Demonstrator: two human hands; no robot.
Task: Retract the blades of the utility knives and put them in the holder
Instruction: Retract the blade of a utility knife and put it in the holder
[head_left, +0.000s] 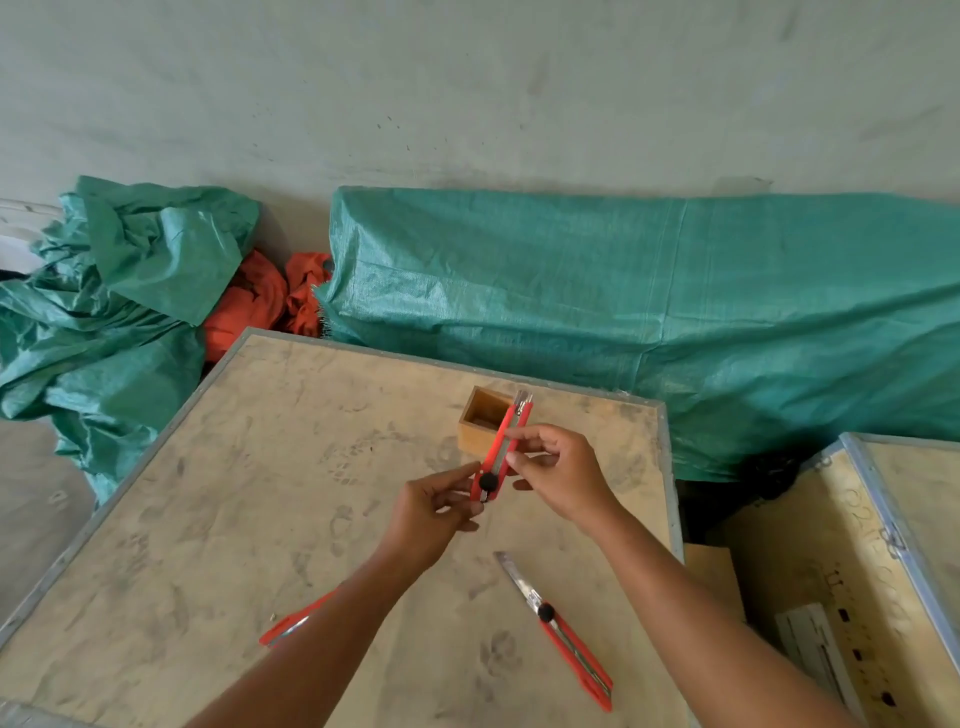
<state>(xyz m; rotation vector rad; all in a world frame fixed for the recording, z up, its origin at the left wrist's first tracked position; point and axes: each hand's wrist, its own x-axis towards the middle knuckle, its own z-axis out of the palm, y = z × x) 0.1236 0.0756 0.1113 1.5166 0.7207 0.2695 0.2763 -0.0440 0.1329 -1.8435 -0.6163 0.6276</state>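
overhead, slim red plastic knife (503, 448) pinched in both hands' grip, left (435, 506), right (558, 470)

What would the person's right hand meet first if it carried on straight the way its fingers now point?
The right hand points left, so first the red utility knife it already pinches, then probably the left hand just beyond, though depth is unclear.

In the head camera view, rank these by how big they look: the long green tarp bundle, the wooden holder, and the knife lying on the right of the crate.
1. Long green tarp bundle, by far the largest.
2. Knife on the crate, blade extended, long and thin.
3. Wooden holder.

The knife lies nearer the camera, so ranks two and three are unsure.
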